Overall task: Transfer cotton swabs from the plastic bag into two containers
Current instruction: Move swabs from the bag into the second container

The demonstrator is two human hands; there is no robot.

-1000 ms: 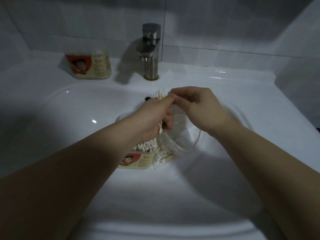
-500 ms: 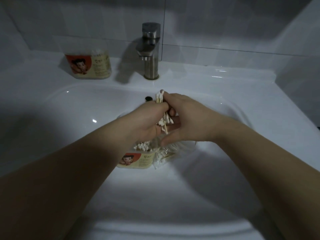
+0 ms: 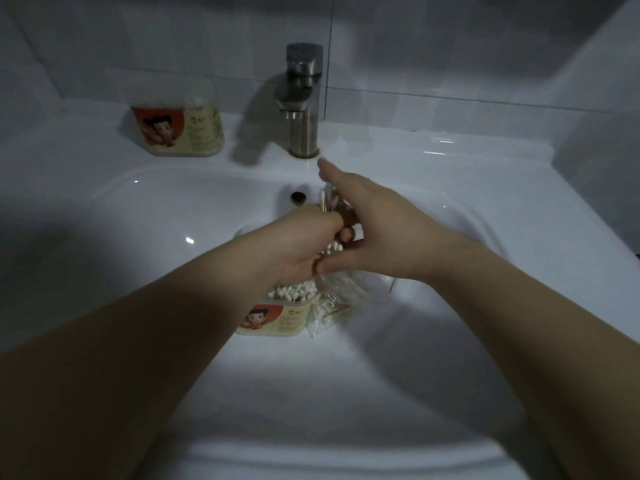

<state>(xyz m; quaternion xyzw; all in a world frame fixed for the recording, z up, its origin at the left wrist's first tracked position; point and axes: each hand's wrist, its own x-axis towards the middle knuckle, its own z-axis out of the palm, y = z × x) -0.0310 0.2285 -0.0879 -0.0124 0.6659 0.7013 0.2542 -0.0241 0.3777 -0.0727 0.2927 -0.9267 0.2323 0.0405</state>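
Fingers [image 3: 346, 233] of the left hand [image 3: 304, 247] curl round a bunch of swabs [image 3: 325, 202] held upright above the open box [image 3: 277, 318] in the sink [image 3: 138, 237], ready to drop in tidily, while the straight-fingered right hand [image 3: 377, 230] seems to square them.

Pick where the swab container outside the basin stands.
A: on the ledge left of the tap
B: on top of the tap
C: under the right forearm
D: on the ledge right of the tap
A: the far container stands on the ledge left of the tap, while the other container sits down in the basin.
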